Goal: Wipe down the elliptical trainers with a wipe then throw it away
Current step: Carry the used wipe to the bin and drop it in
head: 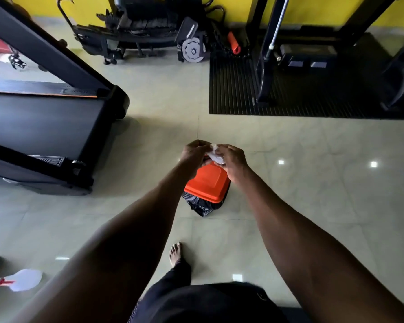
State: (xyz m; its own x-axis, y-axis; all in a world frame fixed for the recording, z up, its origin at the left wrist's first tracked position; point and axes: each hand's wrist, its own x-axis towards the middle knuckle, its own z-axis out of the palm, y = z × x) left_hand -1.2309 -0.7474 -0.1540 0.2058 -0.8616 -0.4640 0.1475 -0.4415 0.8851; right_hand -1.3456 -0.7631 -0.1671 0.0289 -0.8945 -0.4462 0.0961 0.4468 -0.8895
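Note:
A crumpled white wipe (215,155) sits between both my hands, held out in front of me over the floor. My left hand (194,153) grips it from the left with curled fingers. My right hand (233,162) grips it from the right. Directly below the hands stands a small bin with an orange lid (207,184) and a black liner bag (202,206) bulging out at its base. The lid looks closed. An elliptical-type machine (191,48) with a silver flywheel stands against the yellow back wall.
A treadmill (44,117) fills the left side. A black ribbed mat (243,94) with a black machine frame (266,66) lies at the back right. My bare foot (175,252) is on the pale tiled floor. A white and red object (21,280) lies at the lower left.

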